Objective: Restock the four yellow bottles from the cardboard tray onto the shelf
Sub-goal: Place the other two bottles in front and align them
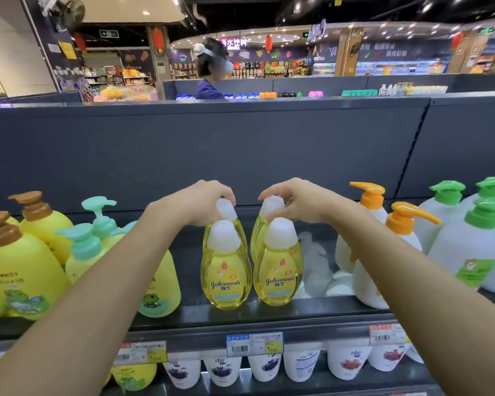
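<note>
Four yellow bottles stand upright on the shelf (269, 311) in two rows of two. The front left bottle (225, 277) and the front right bottle (278, 274) are clear yellow with white caps and blue lettering on the front. The back left bottle (229, 217) and the back right bottle (266, 215) stand right behind them and are mostly hidden, with only their white caps and a strip of yellow showing.

To the left of the four bottles are yellow pump bottles with teal tops (97, 247) and brown tops (20, 267). To the right are white pump bottles with orange tops (383, 252) and green tops (469, 252). Just right of the front right bottle lie some white packs (315, 264). Price tags (254, 343) hang on the shelf edge below.

The left hand (203, 202) is closed around the cap of the back left bottle. The right hand (293, 201) is closed around the cap of the back right bottle. The two hands are close but not touching.
</note>
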The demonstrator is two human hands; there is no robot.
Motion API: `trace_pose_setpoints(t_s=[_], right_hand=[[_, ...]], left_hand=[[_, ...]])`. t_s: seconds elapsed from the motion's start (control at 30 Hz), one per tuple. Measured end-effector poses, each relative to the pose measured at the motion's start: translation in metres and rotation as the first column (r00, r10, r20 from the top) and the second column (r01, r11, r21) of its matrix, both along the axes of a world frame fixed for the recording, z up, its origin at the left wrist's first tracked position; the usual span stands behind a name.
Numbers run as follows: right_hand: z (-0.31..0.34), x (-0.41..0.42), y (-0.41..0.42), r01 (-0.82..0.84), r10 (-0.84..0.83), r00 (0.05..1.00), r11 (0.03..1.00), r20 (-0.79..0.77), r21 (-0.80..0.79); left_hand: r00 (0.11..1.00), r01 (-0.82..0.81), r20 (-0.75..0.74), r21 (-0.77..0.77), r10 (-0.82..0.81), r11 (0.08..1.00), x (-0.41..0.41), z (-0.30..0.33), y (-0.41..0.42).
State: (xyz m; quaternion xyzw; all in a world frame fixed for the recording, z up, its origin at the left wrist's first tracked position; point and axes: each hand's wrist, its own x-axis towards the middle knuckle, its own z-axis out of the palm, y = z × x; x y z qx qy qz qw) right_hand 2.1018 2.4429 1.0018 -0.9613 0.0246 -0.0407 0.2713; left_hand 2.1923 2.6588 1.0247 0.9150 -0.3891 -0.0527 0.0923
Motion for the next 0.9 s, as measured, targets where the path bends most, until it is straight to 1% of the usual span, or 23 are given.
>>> trace_pose_setpoints(t_s=[0.13,0.23,0.33,0.6,0.73,0.9], right_hand=[[0.002,-0.001,-0.001,-0.043,0.043,0.999,0.999,0.030,-0.022],[0.002,-0.002,-0.001,-0.061,0.060,0.998,0.997,0.023,0.041],[0.002,-0.003,0.003,-0.088,0.086,0.996,0.992,0.028,0.088],[0.003,-0.010,-0.001,-0.112,0.111,0.994,0.991,0.019,0.078],[0.003,-0.013,-0.004,-0.104,0.105,0.994,0.988,-0.001,0.112],[0.001,-0.015,-0.001,-0.118,0.116,0.993,0.988,0.022,0.101]], left_hand=[[0.998,0.059,-0.009,0.026,-0.059,0.998,0.002,0.004,0.003],[0.997,0.078,-0.007,0.048,-0.078,0.996,0.002,0.005,0.006],[0.996,0.090,-0.016,0.036,-0.090,0.995,0.002,0.005,0.007],[0.992,0.105,-0.067,0.009,-0.105,0.994,0.002,0.007,0.006],[0.988,0.120,-0.099,0.017,-0.118,0.993,0.000,0.008,0.004],[0.983,0.127,-0.132,0.015,-0.124,0.992,-0.002,0.011,0.004]])
